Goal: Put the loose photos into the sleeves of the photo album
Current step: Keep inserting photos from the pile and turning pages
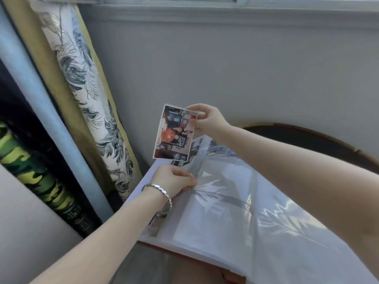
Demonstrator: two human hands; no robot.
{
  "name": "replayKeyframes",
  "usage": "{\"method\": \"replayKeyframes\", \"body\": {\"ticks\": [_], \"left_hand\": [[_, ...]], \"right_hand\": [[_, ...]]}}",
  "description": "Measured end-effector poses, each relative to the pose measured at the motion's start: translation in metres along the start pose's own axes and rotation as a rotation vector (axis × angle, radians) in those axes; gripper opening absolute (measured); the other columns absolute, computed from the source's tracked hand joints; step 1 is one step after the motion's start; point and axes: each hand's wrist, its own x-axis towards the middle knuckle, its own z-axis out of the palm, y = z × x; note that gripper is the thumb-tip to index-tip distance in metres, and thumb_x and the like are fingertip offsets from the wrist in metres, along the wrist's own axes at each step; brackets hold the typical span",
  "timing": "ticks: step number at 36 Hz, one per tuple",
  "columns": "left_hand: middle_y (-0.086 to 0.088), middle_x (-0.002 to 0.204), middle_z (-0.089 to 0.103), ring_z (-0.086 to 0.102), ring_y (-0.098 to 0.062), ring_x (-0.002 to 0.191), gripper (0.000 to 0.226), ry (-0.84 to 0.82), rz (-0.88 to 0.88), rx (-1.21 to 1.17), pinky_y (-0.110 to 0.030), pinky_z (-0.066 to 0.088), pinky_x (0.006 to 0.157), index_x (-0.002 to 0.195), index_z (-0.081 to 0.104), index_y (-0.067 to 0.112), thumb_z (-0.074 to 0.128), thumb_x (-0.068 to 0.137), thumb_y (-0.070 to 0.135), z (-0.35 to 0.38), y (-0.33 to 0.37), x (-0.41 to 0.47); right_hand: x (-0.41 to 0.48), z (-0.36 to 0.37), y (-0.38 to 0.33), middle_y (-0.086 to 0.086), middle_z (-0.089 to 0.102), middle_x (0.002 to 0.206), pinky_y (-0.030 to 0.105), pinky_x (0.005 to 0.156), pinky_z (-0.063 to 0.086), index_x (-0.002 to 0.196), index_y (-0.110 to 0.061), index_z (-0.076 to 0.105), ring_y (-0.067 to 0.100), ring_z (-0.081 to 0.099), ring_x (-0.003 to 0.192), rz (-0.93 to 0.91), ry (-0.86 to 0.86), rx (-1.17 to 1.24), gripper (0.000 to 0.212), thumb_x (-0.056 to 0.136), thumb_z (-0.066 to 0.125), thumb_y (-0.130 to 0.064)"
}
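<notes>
Head view: your right hand [207, 119] pinches a loose photo [174, 132] by its upper right edge, thumb in front and fingers behind. It hangs in the air just above the far end of the open photo album [225, 222], not yet inside any pocket. Your left hand [174, 178], a silver bracelet [163, 194] at the wrist, pinches the clear sleeve [221, 181] near its opening and lifts the film off the white page. The album lies tilted in front of you, its red cover edge [205, 261] showing below. A leaf-print curtain [82, 78] hangs to its left and a grey wall [246, 68] rises behind.

Progress, as a judgement: this is mid-task. A printed picture [195, 147] just below the held photo appears to sit under the film already, and another print [154, 224] peeks out beneath your left wrist, so some filing looks done. The lifted sleeve reads as empty and ready. What remains is to slide the held photo in. No pile of loose photos is in view, so how many are left cannot be told.
</notes>
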Motion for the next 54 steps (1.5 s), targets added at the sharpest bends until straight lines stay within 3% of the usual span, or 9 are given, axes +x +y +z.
{"method": "replayKeyframes", "body": {"ticks": [7, 12, 18, 29, 35, 41, 45, 51, 54], "left_hand": [[0.014, 0.043, 0.056, 0.049, -0.002, 0.045, 0.024, 0.031, 0.106, 0.114, -0.017, 0.040, 0.049, 0.053, 0.066, 0.024, 0.078, 0.074, 0.020, -0.005, -0.005, 0.002], [0.006, 0.053, 0.060, 0.051, -0.009, 0.054, 0.018, 0.028, 0.110, 0.153, -0.022, 0.045, 0.057, 0.059, 0.070, 0.019, 0.078, 0.073, 0.025, -0.008, -0.003, 0.001], [0.003, 0.054, 0.060, 0.050, -0.010, 0.053, 0.021, 0.023, 0.081, 0.163, -0.024, 0.043, 0.052, 0.058, 0.069, 0.019, 0.078, 0.073, 0.031, -0.014, -0.001, 0.002], [0.011, 0.040, 0.055, 0.050, -0.006, 0.046, 0.028, 0.051, 0.079, 0.136, -0.019, 0.042, 0.050, 0.050, 0.065, 0.020, 0.080, 0.070, 0.031, -0.014, -0.006, 0.002], [0.005, 0.050, 0.061, 0.053, -0.008, 0.050, 0.025, 0.058, 0.071, 0.109, -0.021, 0.048, 0.055, 0.052, 0.066, 0.018, 0.081, 0.069, 0.031, -0.013, -0.007, 0.001], [0.006, 0.048, 0.061, 0.054, -0.007, 0.047, 0.025, 0.053, 0.050, 0.073, -0.019, 0.045, 0.052, 0.051, 0.066, 0.020, 0.081, 0.069, 0.029, -0.012, -0.007, -0.001], [-0.002, 0.052, 0.066, 0.055, -0.008, 0.042, 0.024, 0.045, 0.045, 0.043, -0.017, 0.043, 0.049, 0.053, 0.069, 0.012, 0.081, 0.069, 0.024, -0.012, -0.007, -0.001], [0.000, 0.050, 0.065, 0.055, -0.007, 0.040, 0.028, 0.030, 0.042, 0.067, -0.013, 0.039, 0.044, 0.049, 0.067, 0.015, 0.079, 0.072, 0.024, -0.014, -0.006, -0.001], [0.000, 0.046, 0.063, 0.051, -0.005, 0.035, 0.029, 0.029, 0.045, 0.040, -0.009, 0.035, 0.039, 0.048, 0.066, 0.012, 0.079, 0.073, 0.020, -0.015, -0.004, -0.001]], "right_hand": [[0.015, 0.010, 0.009, 0.003, 0.064, 0.081, 0.023, 0.062, 0.057, 0.110, -0.015, 0.058, 0.011, 0.064, 0.070, 0.103, -0.152, -0.193, 0.030, 0.090, 0.051, 0.006], [0.026, 0.013, 0.007, 0.011, 0.065, 0.102, 0.036, 0.080, 0.057, 0.122, -0.015, 0.057, 0.024, 0.066, 0.090, 0.132, -0.198, -0.308, 0.039, 0.090, 0.052, 0.005], [0.034, 0.020, 0.003, 0.008, 0.065, 0.103, 0.028, 0.067, 0.057, 0.124, -0.017, 0.057, 0.020, 0.064, 0.087, 0.129, -0.219, -0.360, 0.039, 0.091, 0.051, 0.003], [0.036, 0.014, 0.011, 0.010, 0.063, 0.109, 0.034, 0.079, 0.055, 0.124, -0.016, 0.059, 0.024, 0.061, 0.096, 0.145, -0.235, -0.438, 0.041, 0.091, 0.050, 0.006], [0.034, 0.011, 0.012, 0.005, 0.062, 0.100, 0.018, 0.058, 0.053, 0.122, -0.015, 0.060, 0.019, 0.060, 0.089, 0.155, -0.237, -0.462, 0.040, 0.091, 0.047, 0.008], [0.035, 0.019, 0.014, 0.006, 0.062, 0.100, 0.019, 0.060, 0.055, 0.123, -0.014, 0.059, 0.020, 0.061, 0.091, 0.144, -0.291, -0.454, 0.041, 0.089, 0.050, 0.008], [0.038, 0.024, 0.015, 0.008, 0.062, 0.106, 0.030, 0.071, 0.057, 0.123, -0.015, 0.059, 0.023, 0.062, 0.092, 0.162, -0.333, -0.510, 0.042, 0.091, 0.046, 0.008], [0.041, 0.027, 0.012, 0.004, 0.062, 0.099, 0.014, 0.052, 0.052, 0.122, -0.016, 0.061, 0.015, 0.061, 0.082, 0.163, -0.380, -0.596, 0.038, 0.093, 0.047, 0.004], [0.040, 0.027, 0.016, 0.003, 0.062, 0.097, 0.015, 0.057, 0.051, 0.117, -0.017, 0.064, 0.015, 0.060, 0.083, 0.138, -0.406, -0.661, 0.036, 0.091, 0.049, 0.004]]}}
